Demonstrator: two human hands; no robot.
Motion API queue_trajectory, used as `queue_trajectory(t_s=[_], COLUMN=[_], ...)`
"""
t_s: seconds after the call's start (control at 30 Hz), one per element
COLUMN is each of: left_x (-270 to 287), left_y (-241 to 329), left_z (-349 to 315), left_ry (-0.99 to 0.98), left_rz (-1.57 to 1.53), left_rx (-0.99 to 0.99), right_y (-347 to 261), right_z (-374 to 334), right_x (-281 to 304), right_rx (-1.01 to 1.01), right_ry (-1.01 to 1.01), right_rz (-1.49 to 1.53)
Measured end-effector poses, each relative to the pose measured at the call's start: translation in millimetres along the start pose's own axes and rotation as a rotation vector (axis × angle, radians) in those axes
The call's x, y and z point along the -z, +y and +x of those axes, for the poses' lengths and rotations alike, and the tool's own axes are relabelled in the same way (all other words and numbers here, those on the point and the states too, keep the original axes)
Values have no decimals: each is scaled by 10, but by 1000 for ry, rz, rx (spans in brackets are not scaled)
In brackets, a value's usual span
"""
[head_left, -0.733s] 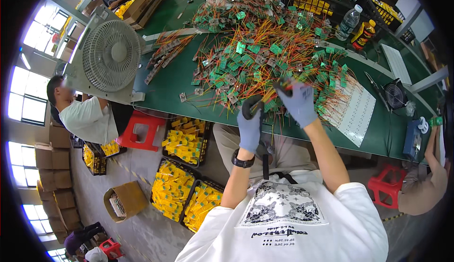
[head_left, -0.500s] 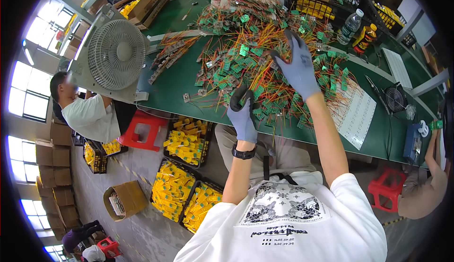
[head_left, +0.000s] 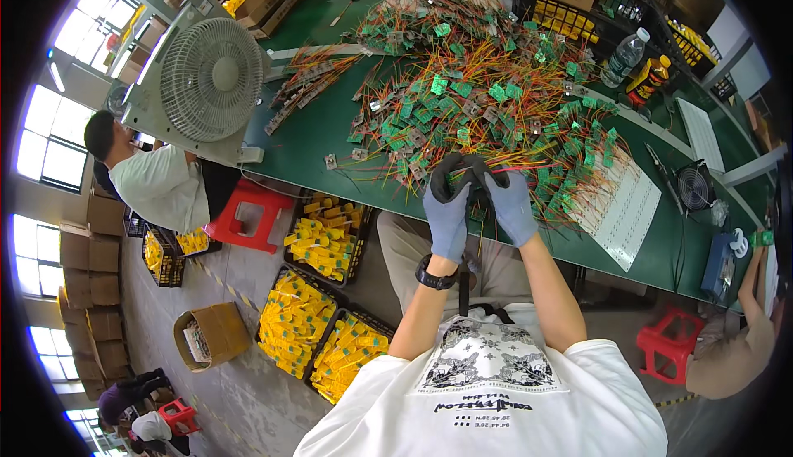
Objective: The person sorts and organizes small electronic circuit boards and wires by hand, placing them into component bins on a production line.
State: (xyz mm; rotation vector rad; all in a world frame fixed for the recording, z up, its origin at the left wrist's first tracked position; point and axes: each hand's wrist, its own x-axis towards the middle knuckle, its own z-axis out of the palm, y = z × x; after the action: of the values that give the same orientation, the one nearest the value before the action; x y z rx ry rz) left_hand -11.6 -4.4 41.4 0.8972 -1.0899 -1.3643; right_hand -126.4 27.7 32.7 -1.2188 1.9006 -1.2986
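Observation:
Both my hands wear grey gloves with dark fingertips and meet at the table's front edge. My left hand (head_left: 448, 216) is closed, with bits of green circuit board showing between its fingers. Beside it, my right hand (head_left: 510, 208) is closed too, its fingertips bent in toward the left; orange and yellow wires (head_left: 533, 165) stick out past its fingers. What lies between the fingertips is partly hidden. Just beyond spreads a large heap of small green circuit boards (head_left: 439, 85) with red, orange and yellow wires.
A grey fan (head_left: 211, 81) stands at the table's left. White perforated panels (head_left: 632, 224) lie right of the heap, with a water bottle (head_left: 625, 58) and a dark drink bottle (head_left: 648, 82) behind. Crates of yellow parts (head_left: 297, 318) and a red stool (head_left: 250, 219) stand on the floor. Other people sit left and right.
My right hand has come back from over the heap toward me, and now meets my left hand at the table edge. The left has shifted slightly right and nearer to me.

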Motion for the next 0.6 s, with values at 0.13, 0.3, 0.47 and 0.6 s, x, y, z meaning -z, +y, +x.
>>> queue_trajectory(t_s=[0.13,0.3,0.47,0.6], left_x=[53,-192,-177,-95], left_y=[-114,161,274,179], left_z=[57,441,692,476], left_ry=[-14,33,100,-101], left_rz=[193,368,-188,-135], left_rx=[-17,-118,-1,12], right_y=[130,-337,-638,-166], right_z=[74,582,740,445], right_x=[-8,116,320,215], right_rx=[339,494,86,215], right_ry=[131,204,409,254], right_rz=[-350,-427,-633,-274])
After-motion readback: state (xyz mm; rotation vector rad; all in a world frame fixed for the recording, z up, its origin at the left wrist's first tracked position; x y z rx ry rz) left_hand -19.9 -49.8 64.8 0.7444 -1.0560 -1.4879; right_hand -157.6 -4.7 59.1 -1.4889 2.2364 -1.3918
